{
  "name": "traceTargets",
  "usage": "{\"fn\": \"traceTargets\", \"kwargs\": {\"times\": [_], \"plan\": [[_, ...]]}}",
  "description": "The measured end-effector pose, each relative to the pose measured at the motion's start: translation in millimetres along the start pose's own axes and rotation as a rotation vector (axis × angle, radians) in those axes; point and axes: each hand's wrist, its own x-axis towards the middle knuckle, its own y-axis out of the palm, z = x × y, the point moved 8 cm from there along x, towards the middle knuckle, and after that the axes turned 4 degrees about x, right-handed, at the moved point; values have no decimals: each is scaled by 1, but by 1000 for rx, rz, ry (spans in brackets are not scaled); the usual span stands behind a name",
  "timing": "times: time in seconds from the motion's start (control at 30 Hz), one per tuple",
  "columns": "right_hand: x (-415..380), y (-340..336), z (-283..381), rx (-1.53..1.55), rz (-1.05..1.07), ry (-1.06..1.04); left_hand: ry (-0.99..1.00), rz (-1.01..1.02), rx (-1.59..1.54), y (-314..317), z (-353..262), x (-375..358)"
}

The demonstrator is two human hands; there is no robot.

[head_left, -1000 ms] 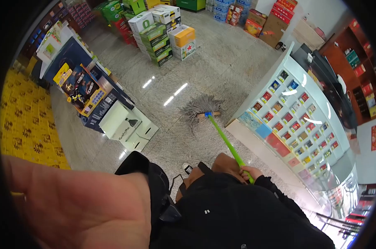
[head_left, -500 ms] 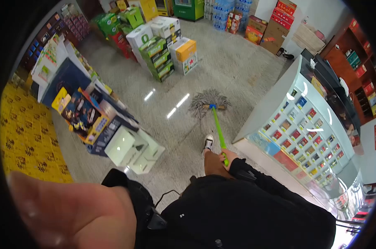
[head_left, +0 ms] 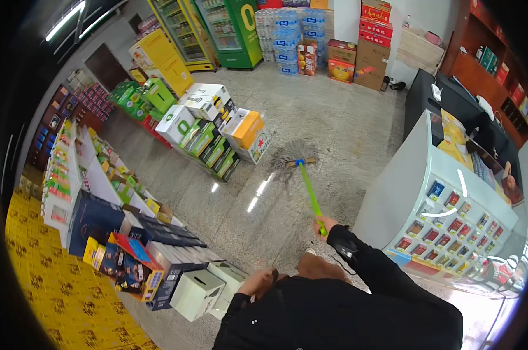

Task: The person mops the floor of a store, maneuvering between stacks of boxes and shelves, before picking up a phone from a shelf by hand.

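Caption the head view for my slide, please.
Right hand gripping a mop, its strands spread on the floor near stacked boxes.

Mop (head_left: 306, 180) w/ lt grn handle (head_left: 312, 199) slanted, blue clamp (head_left: 300, 162), grey string head (head_left: 286, 156) splayed on flr (head_left: 345, 131).

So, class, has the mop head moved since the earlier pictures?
Yes: the mop head has moved forward, closer to the orange-topped carton stack; earlier they were farther apart.
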Motion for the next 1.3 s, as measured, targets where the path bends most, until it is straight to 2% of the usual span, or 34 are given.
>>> {"fn": "traceTargets", "kwargs": {"times": [0.03,0.07,0.13,0.17,0.27,0.3,0.33,0.47,0.57,0.67,0.73,0.8,0.93,1.0,1.03,1.13,1.17,1.2,1.3], "plan": [[-5,2,2,-18,28,51,336,-97,-165,-17,-56,-4],[-10,1,3,-17,12,47,337,-91,-180,-20,-62,3],[-13,-3,-2,-5,-107,76,47,116,-544,-15,-43,27],[-6,0,-4,-4,-115,70,51,121,-551,-23,-33,44],[15,15,-23,3,-150,118,-277,71,-456,-39,36,110],[15,35,-31,-65,-69,110,-173,-10,-304,-69,22,132],[16,56,-30,-132,14,101,-164,-8,-311,-83,23,155],[35,122,7,-164,-115,117,18,-40,-246,-142,22,245],[40,182,44,-130,-231,36,70,226,-448,-172,10,311],[76,226,65,-81,-189,4,111,384,-421,-226,-25,353],[103,247,77,-51,-186,24,128,400,-345,-264,-37,382],[120,257,87,-14,-202,61,471,108,163,-302,-56,409],[146,285,125,-13,-167,15,593,141,374,-336,-89,464],[156,303,138,-42,-115,90,857,323,422,-321,-100,491],[158,313,146,-32,-117,90,941,344,359,-320,-103,507],[170,342,195,-201,-157,31,875,397,445,-309,-93,580],[181,348,209,-193,-115,49,957,343,376,-298,-84,608],[192,355,222,-184,-74,75,951,334,376,-305,-88,631],[230,379,286,-231,-61,74,805,429,310,-334,-93,700]]}}
